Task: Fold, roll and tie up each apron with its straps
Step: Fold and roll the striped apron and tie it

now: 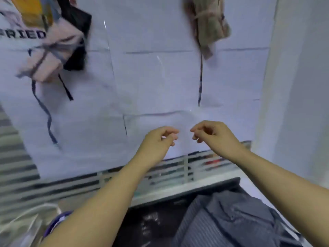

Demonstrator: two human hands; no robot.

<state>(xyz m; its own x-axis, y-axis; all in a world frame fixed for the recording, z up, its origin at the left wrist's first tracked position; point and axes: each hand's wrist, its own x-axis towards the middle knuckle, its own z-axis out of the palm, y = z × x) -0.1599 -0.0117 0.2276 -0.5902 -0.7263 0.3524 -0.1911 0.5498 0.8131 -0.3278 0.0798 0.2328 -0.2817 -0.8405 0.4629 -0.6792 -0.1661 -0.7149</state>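
A pink apron (51, 57) lies rolled and tied with dark straps at the far left of the white-covered table (151, 82); its strap ends trail toward me. A tan rolled apron (208, 24), bound with its own straps, lies at the far right, one dark strap running down from it. A folded black cloth (78, 38) sits beside the pink bundle. My left hand (160, 139) and my right hand (211, 136) hover side by side over the table's near edge, fingers loosely curled, holding nothing that I can see.
A printed white item with the word "FRIED" (23, 34) lies at the far left. A slatted metal rack (160, 173) runs below the table edge. A dark grey striped garment (231, 220) is at the bottom right, and a plastic bag (26, 223) at the bottom left.
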